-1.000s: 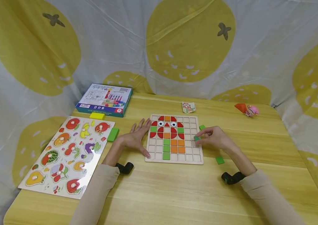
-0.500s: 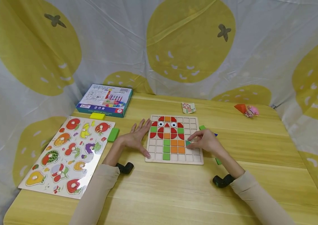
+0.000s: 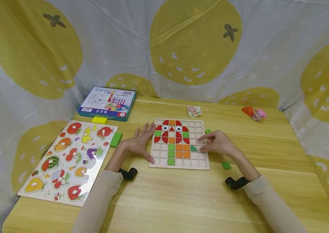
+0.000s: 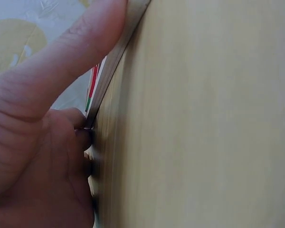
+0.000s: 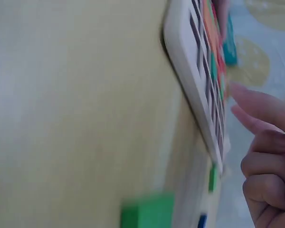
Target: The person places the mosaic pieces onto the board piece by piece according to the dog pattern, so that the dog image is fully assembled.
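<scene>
A wooden grid board (image 3: 179,167) lies flat, with red, orange and light green pieces and two eye pieces in its cells. My left hand (image 3: 137,145) spreads its fingers along the board's left edge, the thumb near the front corner; the left wrist view shows the thumb (image 4: 61,66) against the rim. In a cell right of the orange squares (image 3: 183,151) sits a dark green rounded tile (image 3: 193,148). Just right of that tile, over the board's right side, is my right hand (image 3: 218,142). Its thumb and forefinger are apart, with nothing between them.
Green squares (image 3: 226,165) lie right of the board. A small picture card (image 3: 194,111) is behind it. At left are a fruit puzzle board (image 3: 45,181), green (image 3: 116,139) and yellow blocks (image 3: 99,120), and a box (image 3: 107,103). A pink toy (image 3: 259,114) stands back right.
My right hand carried the dark green tile left across the board, let go of it in a cell beside the orange squares, and drew back right. The left hand has stayed put.
</scene>
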`<state>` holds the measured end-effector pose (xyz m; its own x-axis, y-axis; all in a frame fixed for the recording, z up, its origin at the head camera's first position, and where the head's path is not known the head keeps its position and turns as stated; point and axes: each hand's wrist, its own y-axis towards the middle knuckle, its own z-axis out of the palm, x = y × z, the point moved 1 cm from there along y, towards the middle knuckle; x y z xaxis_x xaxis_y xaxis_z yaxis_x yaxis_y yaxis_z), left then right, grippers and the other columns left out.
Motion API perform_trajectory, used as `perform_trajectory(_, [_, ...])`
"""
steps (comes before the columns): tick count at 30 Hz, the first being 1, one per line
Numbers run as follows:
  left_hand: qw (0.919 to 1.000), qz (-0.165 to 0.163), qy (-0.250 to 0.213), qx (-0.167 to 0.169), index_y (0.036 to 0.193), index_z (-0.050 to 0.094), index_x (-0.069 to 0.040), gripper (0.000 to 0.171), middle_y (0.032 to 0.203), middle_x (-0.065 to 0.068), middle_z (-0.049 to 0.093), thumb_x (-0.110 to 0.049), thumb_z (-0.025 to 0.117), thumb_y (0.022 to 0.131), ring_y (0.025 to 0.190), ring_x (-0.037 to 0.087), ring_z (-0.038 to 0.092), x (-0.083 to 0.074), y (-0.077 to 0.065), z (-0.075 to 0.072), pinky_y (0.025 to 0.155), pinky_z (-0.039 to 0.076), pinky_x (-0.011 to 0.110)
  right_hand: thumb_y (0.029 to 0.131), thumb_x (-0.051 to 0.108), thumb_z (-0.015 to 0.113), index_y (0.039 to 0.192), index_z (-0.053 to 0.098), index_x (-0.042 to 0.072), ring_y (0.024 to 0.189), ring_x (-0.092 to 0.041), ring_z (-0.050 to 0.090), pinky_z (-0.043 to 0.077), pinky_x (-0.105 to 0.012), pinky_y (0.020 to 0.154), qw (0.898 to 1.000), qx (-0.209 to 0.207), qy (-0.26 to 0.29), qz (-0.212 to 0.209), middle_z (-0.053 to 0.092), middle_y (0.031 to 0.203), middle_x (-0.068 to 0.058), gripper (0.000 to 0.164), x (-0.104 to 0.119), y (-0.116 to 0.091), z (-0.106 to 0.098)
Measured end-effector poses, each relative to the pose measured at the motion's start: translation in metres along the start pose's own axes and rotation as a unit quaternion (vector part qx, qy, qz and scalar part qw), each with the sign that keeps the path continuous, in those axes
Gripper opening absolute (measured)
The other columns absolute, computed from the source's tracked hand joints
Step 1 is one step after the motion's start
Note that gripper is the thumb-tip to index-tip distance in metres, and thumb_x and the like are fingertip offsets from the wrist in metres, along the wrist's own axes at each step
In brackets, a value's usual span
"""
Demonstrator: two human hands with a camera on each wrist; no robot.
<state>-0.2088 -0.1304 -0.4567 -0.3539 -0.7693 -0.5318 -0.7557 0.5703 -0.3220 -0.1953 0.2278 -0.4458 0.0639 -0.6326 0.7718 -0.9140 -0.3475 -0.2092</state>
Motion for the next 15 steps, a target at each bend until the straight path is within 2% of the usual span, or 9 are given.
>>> perform_trajectory(4, [1.0,0.0,0.002,0.001,0.155,-0.01,-0.012,0.145,0.163,0.005,-0.019,-0.058,0.086,0.057,0.149,0.029,-0.023,0.0,0.0,0.0,0.119,-0.015,0.056,0.08,0.022,0.079,0.106,0.074,0.009,0.051,-0.009,0.031,0.026,-0.024,0.047,0.997,-0.068,0.005,0.027,0.036,0.058,0.004,0.029,-0.025,-0.006,-0.029])
perform_trajectory(6, [1.0,-0.001,0.005,0.001,0.155,-0.01,-0.012,0.145,0.163,0.005,-0.019,-0.058,0.086,0.057,0.149,0.029,-0.023,0.001,0.0,0.0,0.119,-0.014,0.055,0.081,0.022,0.078,0.107,0.073,0.008,0.049,-0.008,0.03,0.027,-0.024,0.046,0.995,-0.088,0.005,0.047,0.035,0.056,0.005,0.03,-0.037,-0.009,-0.041])
perform_trajectory(11, [1.0,0.0,0.009,-0.002,0.155,-0.01,-0.012,0.145,0.163,0.005,-0.019,-0.058,0.086,0.057,0.149,0.029,-0.022,0.001,0.0,0.001,0.119,-0.014,0.056,0.078,0.021,0.08,0.107,0.072,0.004,0.051,-0.008,0.031,0.028,-0.025,0.049,0.994,-0.074,0.013,0.074,0.034,0.057,0.007,0.034,-0.054,-0.01,-0.054])
perform_trajectory(15, [1.0,0.002,0.008,-0.003,0.155,-0.01,-0.012,0.145,0.163,0.005,-0.018,-0.057,0.086,0.057,0.149,0.029,-0.022,0.0,0.001,0.0,0.119,-0.014,0.056,0.079,0.023,0.08,0.1,0.074,0.003,0.052,-0.008,0.029,0.026,-0.025,0.05,0.996,-0.063,0.009,0.067,0.035,0.056,0.007,0.03,-0.057,-0.008,-0.056])
